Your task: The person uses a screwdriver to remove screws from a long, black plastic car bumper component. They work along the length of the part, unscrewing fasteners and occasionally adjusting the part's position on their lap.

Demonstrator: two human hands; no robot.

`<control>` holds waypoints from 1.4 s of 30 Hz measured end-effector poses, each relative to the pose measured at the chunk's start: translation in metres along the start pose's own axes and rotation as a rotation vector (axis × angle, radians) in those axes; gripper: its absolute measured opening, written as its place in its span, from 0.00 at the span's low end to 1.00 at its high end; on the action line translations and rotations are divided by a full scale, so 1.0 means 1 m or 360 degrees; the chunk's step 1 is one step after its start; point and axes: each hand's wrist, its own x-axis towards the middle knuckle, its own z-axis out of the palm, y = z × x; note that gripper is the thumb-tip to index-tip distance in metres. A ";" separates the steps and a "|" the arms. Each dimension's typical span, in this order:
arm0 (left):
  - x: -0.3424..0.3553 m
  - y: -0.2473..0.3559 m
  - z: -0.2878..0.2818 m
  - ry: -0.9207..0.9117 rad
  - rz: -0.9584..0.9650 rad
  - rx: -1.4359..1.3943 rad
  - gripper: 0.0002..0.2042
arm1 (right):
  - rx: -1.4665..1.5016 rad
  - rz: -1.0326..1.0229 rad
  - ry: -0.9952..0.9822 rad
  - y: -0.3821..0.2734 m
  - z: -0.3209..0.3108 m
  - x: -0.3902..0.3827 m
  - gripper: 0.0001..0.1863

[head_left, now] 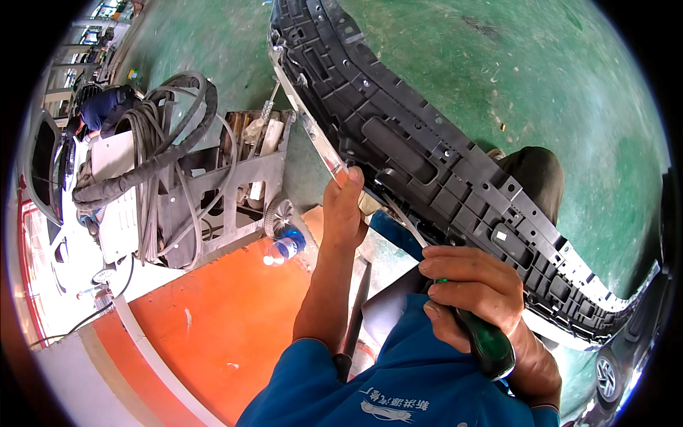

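A long black plastic car bumper part with a ribbed inner face slants across the view from the upper middle to the lower right. My left hand is closed on its pale near edge, the thumb lying over the rim. Close to my chest, my right hand wraps round a screwdriver with a dark green, rounded handle. The screwdriver's tip is hard to make out against the bumper's lower edge. Beside my left forearm is a dark, narrow pointed object.
At the left stands a metal cart with coiled grey hoses and loose parts. Near it lies a plastic bottle. A trousered knee shows behind the bumper. A person bends over a white car; a dark car's wheel is lower right.
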 end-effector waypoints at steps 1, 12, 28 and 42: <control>0.000 0.000 0.000 0.0001 -0.0009 0.0004 0.21 | -0.0005 -0.0003 0.0010 0.001 0.001 0.000 0.12; -0.005 0.003 -0.005 0.0144 0.0026 0.0154 0.14 | 0.0092 0.0129 0.0216 0.012 0.014 0.001 0.12; 0.035 0.010 -0.061 0.0072 -0.0041 0.0533 0.23 | 0.0476 -0.0189 0.1047 -0.074 -0.085 -0.016 0.12; 0.090 0.059 -0.089 -0.0525 -0.0148 0.0877 0.29 | -0.1209 0.2022 0.2257 -0.101 -0.371 -0.391 0.25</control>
